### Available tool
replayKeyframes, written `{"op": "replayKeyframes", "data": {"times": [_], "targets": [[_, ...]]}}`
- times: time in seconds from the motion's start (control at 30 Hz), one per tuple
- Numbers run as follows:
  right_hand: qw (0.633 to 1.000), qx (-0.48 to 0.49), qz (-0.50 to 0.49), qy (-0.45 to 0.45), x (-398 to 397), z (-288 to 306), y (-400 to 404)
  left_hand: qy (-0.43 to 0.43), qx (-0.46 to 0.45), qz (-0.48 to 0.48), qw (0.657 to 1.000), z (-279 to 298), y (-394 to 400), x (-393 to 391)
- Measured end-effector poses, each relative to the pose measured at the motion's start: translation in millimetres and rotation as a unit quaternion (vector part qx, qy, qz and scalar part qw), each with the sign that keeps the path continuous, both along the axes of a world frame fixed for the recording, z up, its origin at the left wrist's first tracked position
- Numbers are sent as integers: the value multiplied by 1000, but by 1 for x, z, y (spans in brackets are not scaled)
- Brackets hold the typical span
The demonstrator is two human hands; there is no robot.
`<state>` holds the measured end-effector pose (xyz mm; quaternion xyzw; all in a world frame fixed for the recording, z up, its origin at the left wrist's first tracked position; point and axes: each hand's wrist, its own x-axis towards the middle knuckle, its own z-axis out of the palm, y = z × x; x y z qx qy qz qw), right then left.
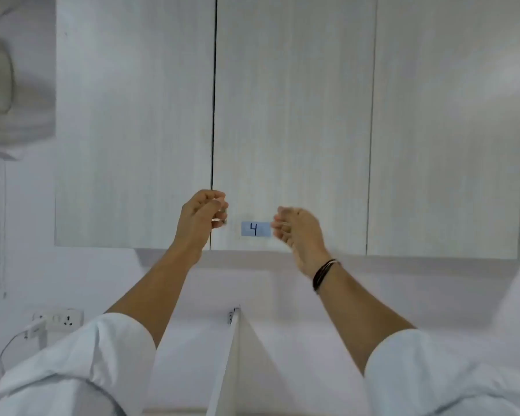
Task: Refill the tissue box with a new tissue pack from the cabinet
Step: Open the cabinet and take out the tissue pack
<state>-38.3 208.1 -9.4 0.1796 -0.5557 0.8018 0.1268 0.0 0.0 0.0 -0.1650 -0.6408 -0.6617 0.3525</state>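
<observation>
Both arms reach up toward a wall cabinet (294,115) with pale wood-grain doors, all of them closed. The left hand (203,213) is at the dark seam between the 2 left doors, near their bottom edge. Its fingers (219,216) are curled in as if pinching the edge of the door, though blur hides whether they really grip it. The right hand (296,229) hovers just right of a small blue label (255,229) marked 4, stuck low on the middle door. Its fingers (279,226) are loosely curled and blurred, and whether they touch the door cannot be told. A dark bracelet (323,273) circles the right wrist, and white sleeves (102,355) are rolled up to the elbows.

No tissue pack or tissue box shows anywhere in view. Below the cabinet, a thin white partition (228,364) stands edge-on between the arms. A wall socket (59,318) with a plugged-in adapter sits low on the left wall.
</observation>
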Motion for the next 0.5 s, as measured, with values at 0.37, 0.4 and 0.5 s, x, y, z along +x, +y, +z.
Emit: {"op": "replayKeyframes", "data": {"times": [0.37, 0.4, 0.5], "targets": [[936, -257, 117, -210, -93, -70, -82, 0, 7, 160, 987, -60, -15, -67], [934, -268, 113, -210, -90, -70, -83, -13, -8, 177, 984, -62, -14, -66], [930, -276, 120, -210, -73, -69, -79, -26, -49, 207, 977, -62, -7, -58]]}}
